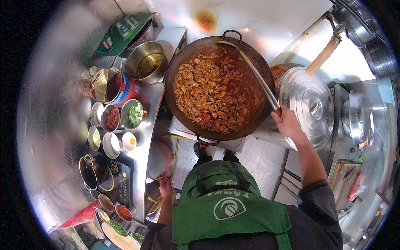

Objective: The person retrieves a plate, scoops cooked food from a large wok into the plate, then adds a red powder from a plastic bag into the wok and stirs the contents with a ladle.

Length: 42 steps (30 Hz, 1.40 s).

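Note:
A large dark wok stands before me, filled with small browned pieces of food in reddish oil. My right hand, at the wok's right rim, grips the handle of a long metal cooking utensil. The utensil crosses the oil, and its head lies against the wok's far wall; whether it is a ladle or a spatula is unclear. Low at my left side, my left hand is beside a red-rimmed bucket. Its fingers are partly hidden, so its hold cannot be made out.
Left of the wok, a steel counter carries an empty-looking metal pot, a large opened tin, several seasoning bowls and an induction cooker. A lidded pot stands close on the right. Strainers hang at upper right.

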Each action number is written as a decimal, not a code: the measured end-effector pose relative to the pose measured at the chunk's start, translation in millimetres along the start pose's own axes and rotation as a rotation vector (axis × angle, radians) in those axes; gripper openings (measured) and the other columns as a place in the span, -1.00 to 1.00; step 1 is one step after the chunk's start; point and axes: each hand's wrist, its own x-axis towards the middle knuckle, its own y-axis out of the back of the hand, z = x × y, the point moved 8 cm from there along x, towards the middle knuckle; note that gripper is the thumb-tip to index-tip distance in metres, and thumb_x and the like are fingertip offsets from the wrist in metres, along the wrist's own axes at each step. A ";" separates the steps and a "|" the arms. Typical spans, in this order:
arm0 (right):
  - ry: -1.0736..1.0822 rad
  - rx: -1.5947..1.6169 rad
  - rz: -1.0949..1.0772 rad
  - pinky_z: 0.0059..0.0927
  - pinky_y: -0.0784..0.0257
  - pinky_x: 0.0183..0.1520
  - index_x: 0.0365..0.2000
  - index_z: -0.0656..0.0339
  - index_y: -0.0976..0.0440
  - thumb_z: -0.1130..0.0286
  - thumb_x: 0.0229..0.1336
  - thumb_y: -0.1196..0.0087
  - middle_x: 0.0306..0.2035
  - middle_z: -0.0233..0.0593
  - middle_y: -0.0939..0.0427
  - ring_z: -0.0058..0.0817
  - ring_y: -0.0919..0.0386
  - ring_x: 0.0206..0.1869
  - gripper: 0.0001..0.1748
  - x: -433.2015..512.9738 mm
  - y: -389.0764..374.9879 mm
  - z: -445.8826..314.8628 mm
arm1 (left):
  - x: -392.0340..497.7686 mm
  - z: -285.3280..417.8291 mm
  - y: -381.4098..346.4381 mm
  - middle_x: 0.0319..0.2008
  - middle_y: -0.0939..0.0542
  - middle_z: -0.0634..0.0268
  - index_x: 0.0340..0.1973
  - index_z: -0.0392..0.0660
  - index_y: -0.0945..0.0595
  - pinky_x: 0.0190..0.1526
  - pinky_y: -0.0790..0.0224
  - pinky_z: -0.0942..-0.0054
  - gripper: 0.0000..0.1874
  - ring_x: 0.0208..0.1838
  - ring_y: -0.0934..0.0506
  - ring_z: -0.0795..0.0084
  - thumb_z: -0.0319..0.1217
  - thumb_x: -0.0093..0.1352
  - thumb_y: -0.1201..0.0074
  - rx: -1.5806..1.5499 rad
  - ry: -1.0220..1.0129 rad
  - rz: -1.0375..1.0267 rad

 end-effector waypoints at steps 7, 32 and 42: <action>-0.683 0.899 -0.541 -0.44 -0.29 -0.68 -0.31 0.17 -0.34 0.15 0.49 0.01 -0.58 -0.38 -0.42 -0.59 -0.35 -0.68 -0.69 -51.1 -106.4 -6.0 | -38.7 -40.8 18.4 -0.44 -0.58 0.30 -0.19 -0.22 -0.56 -0.49 -0.35 0.54 -0.91 -0.51 -0.50 0.53 -0.57 0.41 -0.05 -0.340 0.071 0.062; -0.213 0.186 -0.163 -0.23 -0.44 -0.57 -0.38 0.36 -0.35 0.23 0.30 -0.15 -0.63 -0.10 -0.49 -0.31 -0.54 -0.65 -0.63 -110.2 -28.1 -53.6 | 21.1 -43.6 -11.3 -0.40 -0.60 0.32 0.00 -0.18 -0.57 -0.47 -0.40 0.50 -0.73 -0.46 -0.55 0.50 -0.46 0.39 -0.16 -0.149 0.144 -0.164; -0.013 -0.129 -0.146 0.21 -0.49 -0.16 -0.18 0.39 -0.37 0.22 0.27 -0.12 -0.38 0.24 -0.61 0.26 -0.60 -0.25 -0.62 -109.8 -88.7 -56.1 | 13.1 -86.6 8.5 -0.42 -0.61 0.31 -0.17 -0.19 -0.62 -0.45 -0.42 0.47 -0.87 -0.47 -0.55 0.47 -0.48 0.38 -0.16 -0.304 0.285 -0.129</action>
